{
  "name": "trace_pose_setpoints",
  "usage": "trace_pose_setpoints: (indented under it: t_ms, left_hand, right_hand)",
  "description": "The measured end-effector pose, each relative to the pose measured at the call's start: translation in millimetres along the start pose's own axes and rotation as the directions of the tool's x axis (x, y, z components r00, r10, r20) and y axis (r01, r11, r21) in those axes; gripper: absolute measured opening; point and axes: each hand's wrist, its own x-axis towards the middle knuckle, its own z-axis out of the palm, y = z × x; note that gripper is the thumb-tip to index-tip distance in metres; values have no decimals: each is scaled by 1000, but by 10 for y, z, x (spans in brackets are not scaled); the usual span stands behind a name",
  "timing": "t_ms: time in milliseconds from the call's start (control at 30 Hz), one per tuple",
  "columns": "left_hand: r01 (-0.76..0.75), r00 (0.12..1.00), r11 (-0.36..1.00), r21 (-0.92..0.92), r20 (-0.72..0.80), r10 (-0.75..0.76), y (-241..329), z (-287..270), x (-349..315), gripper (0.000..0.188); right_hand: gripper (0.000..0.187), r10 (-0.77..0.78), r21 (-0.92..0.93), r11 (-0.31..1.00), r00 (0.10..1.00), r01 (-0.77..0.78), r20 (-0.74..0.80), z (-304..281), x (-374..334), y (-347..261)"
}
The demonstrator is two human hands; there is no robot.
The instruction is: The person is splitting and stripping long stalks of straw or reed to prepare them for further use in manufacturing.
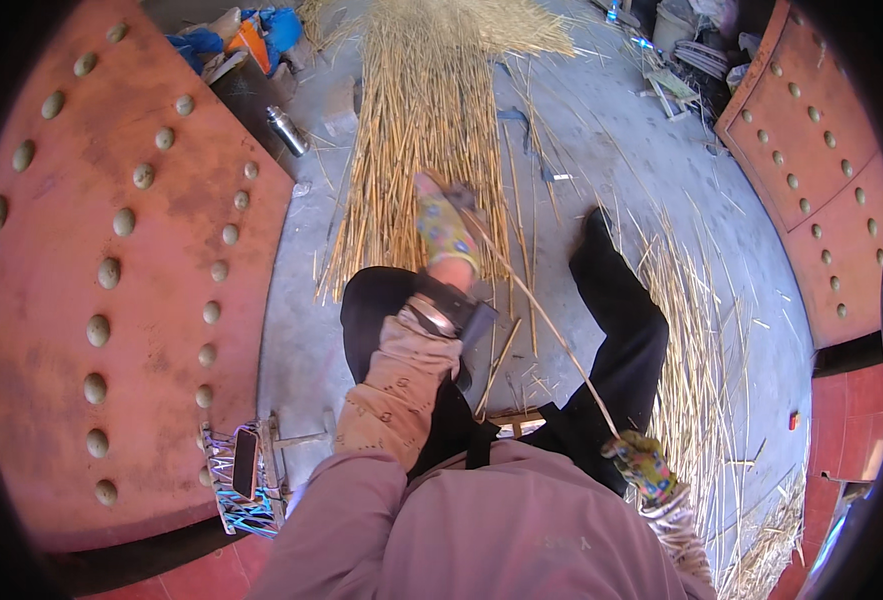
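In a patterned, colourful glove, my left hand (445, 228) reaches forward over the near end of a thick spread of dry straw-coloured reeds (426, 120). Motion smears its fingers, so I cannot tell whether they grip anything. One long thin reed stalk (546, 312) slants from beside that hand down to my right hand (643, 467). The right hand, gloved alike, is closed around the stalk's lower end, low beside my right leg. A dark band with a boxy piece (448, 307) sits around my left wrist.
More loose reeds (686, 350) lie on the grey floor to my right. Studded reddish door panels (151, 260) (811, 150) stand on both sides. A steel flask (288, 131) rests at the left. A phone (246, 464) lies on a corded stool (273, 465).
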Motion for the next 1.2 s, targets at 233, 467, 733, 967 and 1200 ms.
trace_pose_setpoints:
  t_ms: [233, 467, 733, 967, 1200]
  left_hand:
    - [-107, 994, 991, 76, 11, 107, 223, -152, 297, 48]
    - [-141, 989, 978, 152, -13, 145, 294, -240, 215, 49]
    - [159, 987, 971, 180, 4, -163, 462, -292, 66, 44]
    - [312, 949, 935, 168, 2, -317, 511, -454, 110, 46]
    - [312, 946, 934, 174, 28, -322, 576, -357, 92, 44]
  right_hand:
    - [33, -751, -952, 186, 589, -245, -298, -1584, -655, -200]
    - [31, -768, -805, 413, 638, 425, -57, 773, 993, -1931]
    - [26, -232, -972, -115, 946, 205, 226, 1055, 3960, -1143]
    - [21, -16, -636, -769, 993, 64, 120, 1570, 4225, -915]
    - [22, -203, -938, -304, 951, 165, 233, 1057, 4197, -1327]
